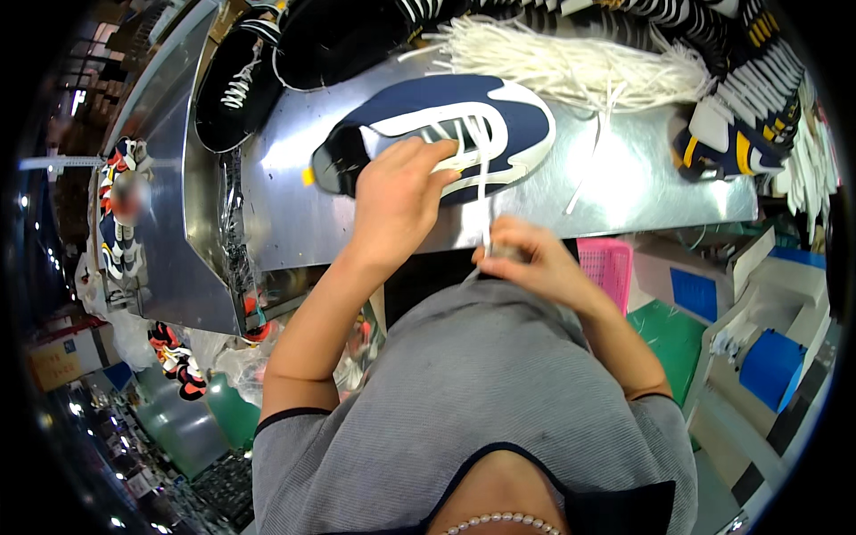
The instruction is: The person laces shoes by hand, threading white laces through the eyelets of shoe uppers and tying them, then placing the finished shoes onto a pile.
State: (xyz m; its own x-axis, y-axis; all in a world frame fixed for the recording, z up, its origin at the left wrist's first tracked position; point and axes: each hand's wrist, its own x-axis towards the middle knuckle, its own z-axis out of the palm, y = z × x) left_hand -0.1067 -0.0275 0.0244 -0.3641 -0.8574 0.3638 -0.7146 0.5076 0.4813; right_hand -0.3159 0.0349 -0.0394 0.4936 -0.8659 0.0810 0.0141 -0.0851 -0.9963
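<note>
A navy and white sneaker [524,120] lies on the metal tabletop, its toe to the right and its dark opening to the left. My left hand [397,196] grips it at the near side of the lacing, thumb and fingers closed on the edge there. From the eyelets a white shoelace [483,192] runs taut toward my body. My right hand [539,259], closed with thumb and fingers pinched, holds that lace just off the table's near edge. Parts of the lacing are hidden behind my left fingers.
A bundle of loose white laces [580,71] lies behind the sneaker. Black shoes [234,89] stand at the far left, and stacked striped shoe pieces [744,147] at the right. A metal side panel [209,178] borders the table. Below it are a pink basket [606,267] and a blue bin [771,370].
</note>
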